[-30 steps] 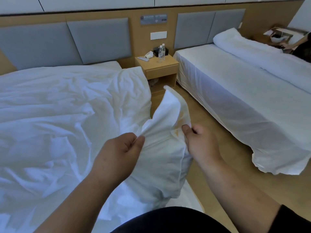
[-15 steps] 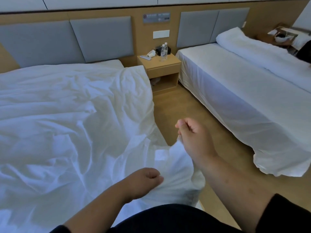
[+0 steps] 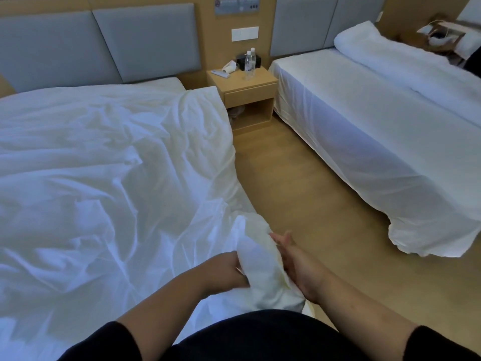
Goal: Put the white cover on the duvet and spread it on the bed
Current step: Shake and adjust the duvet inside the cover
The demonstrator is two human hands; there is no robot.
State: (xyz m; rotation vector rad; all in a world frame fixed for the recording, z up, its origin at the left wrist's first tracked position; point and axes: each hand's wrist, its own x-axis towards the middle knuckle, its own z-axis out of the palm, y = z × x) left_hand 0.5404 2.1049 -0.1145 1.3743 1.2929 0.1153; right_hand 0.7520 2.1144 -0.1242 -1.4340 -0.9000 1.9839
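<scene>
The duvet in its white cover (image 3: 104,178) lies crumpled across the left bed, its right edge hanging toward the floor. Its near right corner (image 3: 257,264) is bunched up in front of my waist, with yellowish filling fabric showing at the edge. My left hand (image 3: 226,269) grips this corner from the left, fingers curled into the cloth. My right hand (image 3: 296,264) lies against the corner's right side, its fingers straight and pointing away from me. Part of its palm is hidden by the cloth.
A wooden nightstand (image 3: 244,84) with water bottles (image 3: 249,62) stands between the beds. The second bed (image 3: 364,126) on the right carries a rolled duvet (image 3: 390,58). A strip of wood floor (image 3: 299,191) runs between the beds. Bags (image 3: 440,32) sit at the far right.
The corner, held up in both hands a second ago, has come down to waist height. My right hand has let go of its pinch and now lies flat against the cloth.
</scene>
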